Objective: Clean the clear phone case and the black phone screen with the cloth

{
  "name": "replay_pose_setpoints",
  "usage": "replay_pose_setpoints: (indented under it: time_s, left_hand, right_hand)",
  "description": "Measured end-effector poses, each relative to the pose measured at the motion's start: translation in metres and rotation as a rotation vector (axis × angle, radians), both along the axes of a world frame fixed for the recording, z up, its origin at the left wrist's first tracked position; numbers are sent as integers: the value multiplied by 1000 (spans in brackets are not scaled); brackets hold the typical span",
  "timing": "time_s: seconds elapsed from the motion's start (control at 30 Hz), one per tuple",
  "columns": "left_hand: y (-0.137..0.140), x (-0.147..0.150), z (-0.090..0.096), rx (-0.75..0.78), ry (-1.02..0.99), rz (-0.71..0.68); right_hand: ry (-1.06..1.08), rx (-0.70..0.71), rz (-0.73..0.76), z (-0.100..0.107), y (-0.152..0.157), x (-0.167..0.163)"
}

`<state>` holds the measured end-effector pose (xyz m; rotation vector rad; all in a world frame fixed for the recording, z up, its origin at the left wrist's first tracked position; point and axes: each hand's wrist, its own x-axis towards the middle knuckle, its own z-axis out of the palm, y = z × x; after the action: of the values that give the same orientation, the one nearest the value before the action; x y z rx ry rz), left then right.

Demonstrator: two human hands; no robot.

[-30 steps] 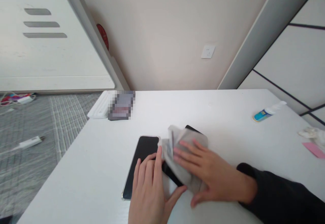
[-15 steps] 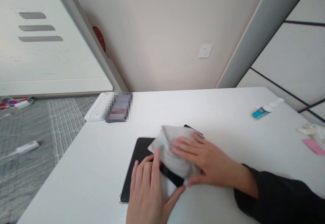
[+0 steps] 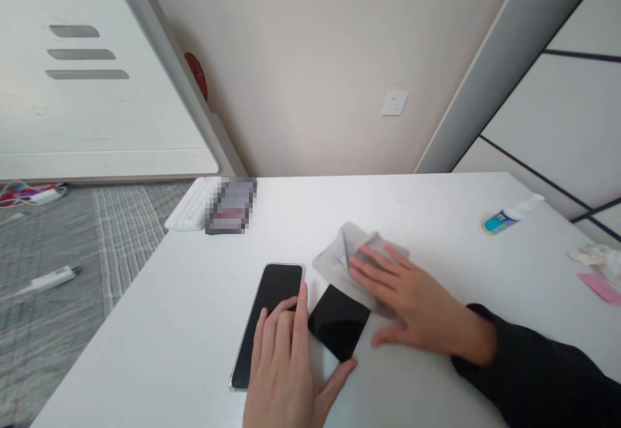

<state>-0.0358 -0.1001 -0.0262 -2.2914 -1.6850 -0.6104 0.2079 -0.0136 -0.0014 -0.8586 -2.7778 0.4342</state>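
Note:
My left hand (image 3: 286,357) rests on the white table with its fingers stretched out and thumb apart. Its fingertips lie over the right side of a black phone (image 3: 272,292) in a clear case. Between its index finger and thumb is the lower end of a second glossy black slab (image 3: 339,321), probably another phone, set at a slant. A thin light-grey cloth (image 3: 334,263) covers the slab's upper part. My right hand (image 3: 400,295) holds the cloth pressed down under its fingers, its thumb off to the side on the table.
A blue-labelled spray bottle (image 3: 502,220) lies at the back right. Crumpled white tissue (image 3: 594,255) and a pink piece (image 3: 599,288) sit at the right. At the back left are a white case (image 3: 189,208) and a blurred-out item (image 3: 230,207). A white bed-like panel (image 3: 97,114) rises beyond.
My right hand and the cloth have shifted right and slightly up, uncovering more of the slanted slab and the first phone's top corner. My left hand stays nearly in place.

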Motion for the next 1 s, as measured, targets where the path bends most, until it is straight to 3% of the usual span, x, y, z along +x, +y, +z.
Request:
replay_pose_setpoints:
  time_s: [0.07,0.13,0.3,0.33,0.47,0.5,0.6,0.67,0.8,0.83,1.0]
  left_hand:
    - [0,0,-2,7,9,-15]
    - [-1,-1,-3,18,18,-17]
    - [-1,-4,-5,30,31,1]
    - [-1,-5,-6,34,33,0]
    - [0,-6,-8,50,51,-23]
    - [0,-6,-8,53,51,-23]
    - [1,-5,-6,54,40,1]
    - [0,-4,-4,37,41,5]
    - [-2,-5,-3,39,53,-14]
    - [-2,-5,-3,41,54,-14]
    - [-3,-4,-4,29,35,18]
  right_hand:
    - [31,-80,209,0,-7,-5]
    - [44,-128,285,0,-7,-8]
    - [12,25,-96,-2,8,4]
    - [18,18,-68,-2,6,4]
    - [63,-163,290,0,-5,-6]
    - [62,-175,283,0,-4,-7]
    - [20,-74,15,-1,4,-3]
    - [9,-25,-57,0,4,-1]
    - [59,-163,268,1,-6,-8]
    - [64,-179,293,1,-6,-9]
    - [11,-6,-71,-5,8,2]
